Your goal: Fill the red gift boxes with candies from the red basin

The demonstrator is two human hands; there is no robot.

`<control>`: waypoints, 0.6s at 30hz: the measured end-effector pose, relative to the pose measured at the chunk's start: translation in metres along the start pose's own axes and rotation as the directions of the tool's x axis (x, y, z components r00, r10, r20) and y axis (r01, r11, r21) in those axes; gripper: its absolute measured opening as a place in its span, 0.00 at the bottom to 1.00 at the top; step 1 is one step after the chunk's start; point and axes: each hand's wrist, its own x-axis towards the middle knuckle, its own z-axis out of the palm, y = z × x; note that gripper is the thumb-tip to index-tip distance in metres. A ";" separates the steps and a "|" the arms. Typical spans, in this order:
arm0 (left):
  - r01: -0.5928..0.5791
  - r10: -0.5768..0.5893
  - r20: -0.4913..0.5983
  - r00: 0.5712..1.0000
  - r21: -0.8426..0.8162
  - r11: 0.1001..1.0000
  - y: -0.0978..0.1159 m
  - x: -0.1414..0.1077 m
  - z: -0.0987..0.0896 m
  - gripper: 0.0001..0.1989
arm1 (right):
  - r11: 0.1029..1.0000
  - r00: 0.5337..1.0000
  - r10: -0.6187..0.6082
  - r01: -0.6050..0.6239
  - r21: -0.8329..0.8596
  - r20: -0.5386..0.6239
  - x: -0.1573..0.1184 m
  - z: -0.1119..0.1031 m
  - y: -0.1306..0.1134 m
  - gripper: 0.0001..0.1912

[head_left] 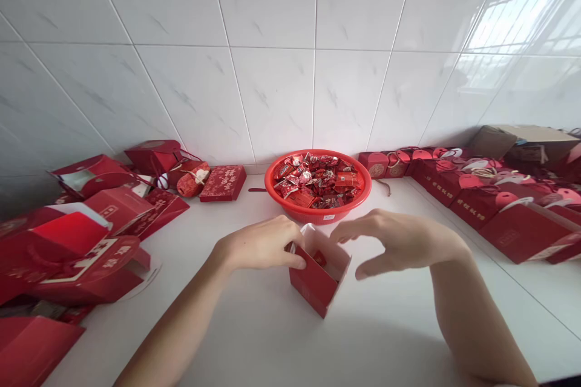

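A small red gift box [313, 283] stands open at the top on the white counter in front of me. My left hand [272, 245] grips its left wall, thumb on the outside. Inside the box lies a red-wrapped candy [320, 258]; the rest of its contents is hard to make out. Over the box's right edge hovers my right hand [385, 242], thumb and fingers apart, with nothing visible between them. Just behind the box is a red plastic basket [297, 214], heaped with red-wrapped candies [318, 181].
Rows of red gift boxes [472, 208] line the right side, with a cardboard box [526, 139] behind. Folded and opened red boxes [118, 211] pile up at the left. A flat patterned red box [222, 183] lies left of the basket. White tiled wall [272, 72] closes off the back.
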 end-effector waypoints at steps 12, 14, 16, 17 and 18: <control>0.185 -0.184 -0.020 0.983 0.103 0.977 0.006 0.003 0.011 0.21 | 0.996 0.976 0.001 0.018 -0.083 0.216 0.022 0.020 0.008 0.22; 0.134 -0.132 -0.026 0.991 0.073 0.988 0.005 0.004 0.013 0.21 | 0.998 0.978 0.023 -0.010 -0.068 0.206 0.024 0.021 0.009 0.20; 0.066 -0.064 -0.030 0.997 0.056 0.996 0.005 0.006 0.015 0.21 | 0.998 0.982 0.056 -0.048 -0.046 0.182 0.027 0.020 0.008 0.16; 0.041 -0.040 -0.027 0.999 0.055 0.998 0.006 0.007 0.016 0.20 | 0.996 0.982 0.082 -0.075 -0.048 0.168 0.029 0.020 0.006 0.13; 0.026 -0.025 -0.017 1.000 0.055 0.998 0.008 0.008 0.016 0.19 | 0.992 0.981 0.116 -0.107 -0.064 0.155 0.031 0.019 0.005 0.11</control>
